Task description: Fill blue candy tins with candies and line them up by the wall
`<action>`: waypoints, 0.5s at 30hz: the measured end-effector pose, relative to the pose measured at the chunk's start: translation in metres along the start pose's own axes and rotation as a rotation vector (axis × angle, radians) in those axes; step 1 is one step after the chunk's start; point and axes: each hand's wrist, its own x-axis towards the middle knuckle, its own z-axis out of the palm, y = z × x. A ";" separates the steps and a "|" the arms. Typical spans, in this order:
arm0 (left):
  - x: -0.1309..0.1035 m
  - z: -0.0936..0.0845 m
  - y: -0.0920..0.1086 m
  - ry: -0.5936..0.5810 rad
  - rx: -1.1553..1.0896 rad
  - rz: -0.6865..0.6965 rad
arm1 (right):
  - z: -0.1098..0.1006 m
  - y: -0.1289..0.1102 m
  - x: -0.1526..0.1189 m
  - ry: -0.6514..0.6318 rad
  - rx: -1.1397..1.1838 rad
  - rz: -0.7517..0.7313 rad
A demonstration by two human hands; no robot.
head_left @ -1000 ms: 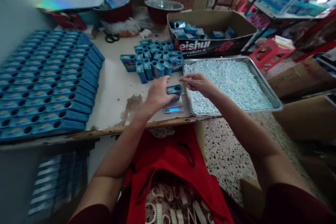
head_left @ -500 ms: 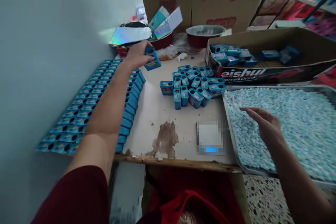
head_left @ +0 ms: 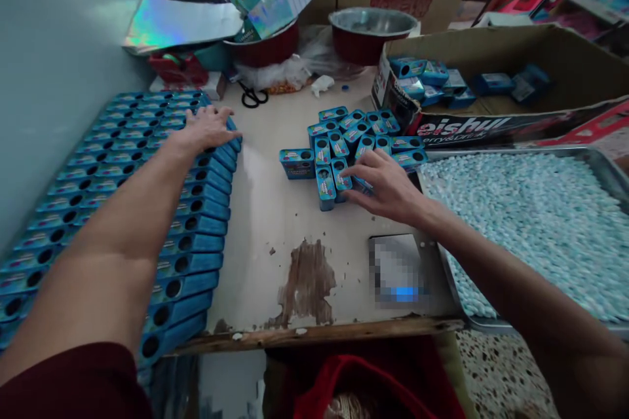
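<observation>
At the far right corner of the stacked rows of blue boxes (head_left: 167,242), my left hand (head_left: 209,127) rests on the box tops with its fingers apart. My right hand (head_left: 376,186) is over the near side of a loose cluster of small blue boxes (head_left: 322,150) in the middle of the table. Its thumb and fingers are spread around the top of a box; whether it grips that box is unclear. The boxes stand upright with dark round holes on top.
A metal tray (head_left: 452,281) of pale blue pieces is at the right, below an open carton (head_left: 462,127) holding blue boxes. A blurred square device (head_left: 398,268) lies near the front edge. Scissors (head_left: 253,97) and two bowls are at the back.
My left hand has moved left onto the rows and no longer holds the blue box it carried. My right hand has gone from above the tray to the loose boxes. The view has shifted.
</observation>
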 end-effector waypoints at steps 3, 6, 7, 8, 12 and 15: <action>-0.007 0.005 0.003 -0.066 0.010 -0.133 | 0.017 -0.014 0.061 -0.104 -0.058 0.048; -0.010 0.005 0.015 -0.077 -0.010 -0.191 | 0.034 -0.037 0.111 -0.294 -0.272 0.177; -0.011 0.004 0.020 -0.082 -0.019 -0.199 | 0.039 -0.045 0.123 -0.365 -0.342 0.200; -0.013 0.002 0.024 -0.089 -0.030 -0.203 | 0.043 -0.053 0.132 -0.409 -0.395 0.210; -0.009 -0.011 0.024 -0.064 -0.045 -0.280 | 0.033 -0.079 0.141 -0.396 -0.410 0.183; 0.001 -0.030 0.007 0.030 0.009 -0.229 | -0.009 -0.096 0.117 -0.335 -0.340 0.161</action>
